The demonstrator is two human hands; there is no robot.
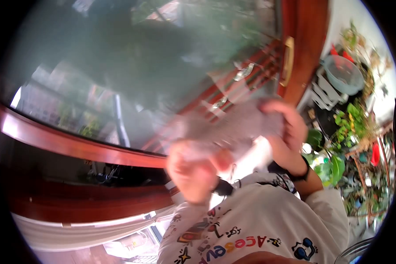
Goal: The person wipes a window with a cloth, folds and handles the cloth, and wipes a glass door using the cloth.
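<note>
A greyish-pink cloth (233,130), smeared by motion, is stretched between my two hands in front of the glass pane (132,57). At its lower left end, the fingers of my left hand (191,171) are closed on it. My right hand (290,125) is wrapped round the upper right end, with its fingers curled over the edge. The cloth hides part of both hands' fingers. Whether it touches the glass, I cannot tell.
A reddish wooden frame (306,48) with a brass-coloured handle (287,61) borders the glass. To the right are potted plants (352,123) and a grey-blue tub (344,75). A pale curtain (88,233) hangs at lower left.
</note>
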